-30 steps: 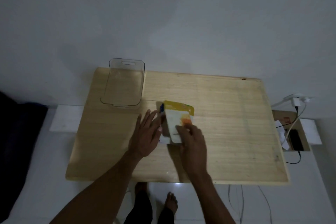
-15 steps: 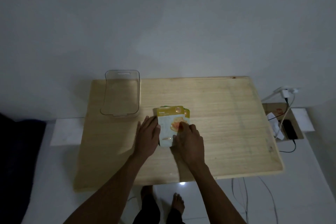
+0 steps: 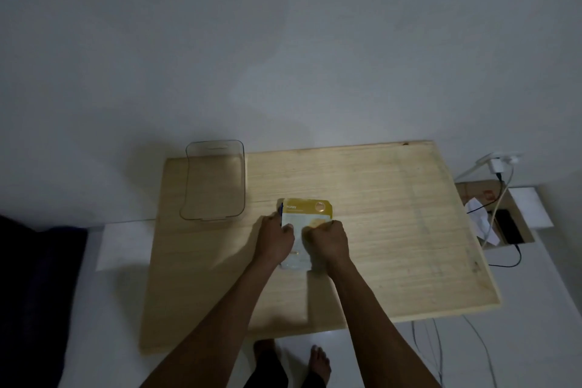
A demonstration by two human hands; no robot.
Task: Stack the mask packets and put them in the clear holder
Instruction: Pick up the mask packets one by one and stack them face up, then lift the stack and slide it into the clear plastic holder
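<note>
A stack of mask packets, the top one yellow and white, lies flat near the middle of the wooden table. A thin blue edge of a lower packet shows at the stack's left side. My left hand grips the stack's left edge and my right hand grips its right side, fingers curled over it. The clear holder stands at the table's far left corner with nothing inside, a hand's width left of the stack.
To the right of the table an open cardboard box holds a dark phone and crumpled paper. A white charger and cables hang beside it. My bare feet show below the table's near edge. A dark shape lies far left.
The packets were fanned and partly lifted; now they lie squared in one pile. Both hands went from spread fingers to curled grips on the pile's sides.
</note>
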